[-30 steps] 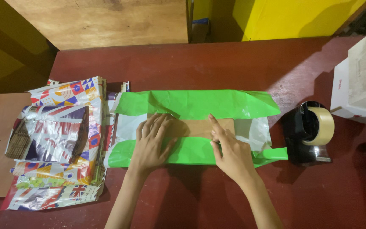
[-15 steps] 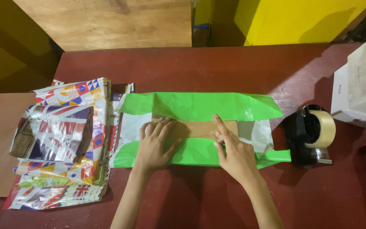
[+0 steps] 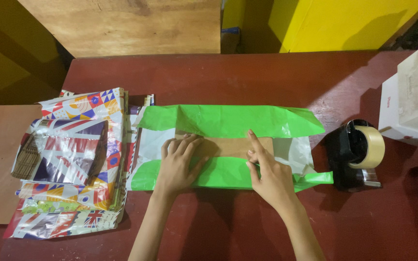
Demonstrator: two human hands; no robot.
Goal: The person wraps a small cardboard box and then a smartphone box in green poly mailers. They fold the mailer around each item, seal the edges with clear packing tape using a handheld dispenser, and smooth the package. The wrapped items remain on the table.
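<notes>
A flat brown cardboard box (image 3: pixel 228 146) lies on a sheet of bright green wrapping paper (image 3: pixel 228 119), white on its inner side, spread on the dark red table (image 3: pixel 247 77). The near green flap is folded up over the box's front edge. My left hand (image 3: pixel 179 163) lies flat, fingers spread, pressing that flap onto the box's left part. My right hand (image 3: pixel 268 171) presses the flap at the box's right part, index finger stretched out along the cardboard. The far green flap stands folded back, apart from both hands.
A stack of colourful patterned wrapping sheets (image 3: pixel 73 159) lies left of the green paper. A black tape dispenser (image 3: pixel 351 154) with a roll of tan tape stands to the right. A white carton (image 3: pixel 410 99) sits at the right edge. A wooden board (image 3: pixel 122 24) lies beyond the table.
Both hands stay pressed on the near flap and box; only slight shifts of the fingers and of the view.
</notes>
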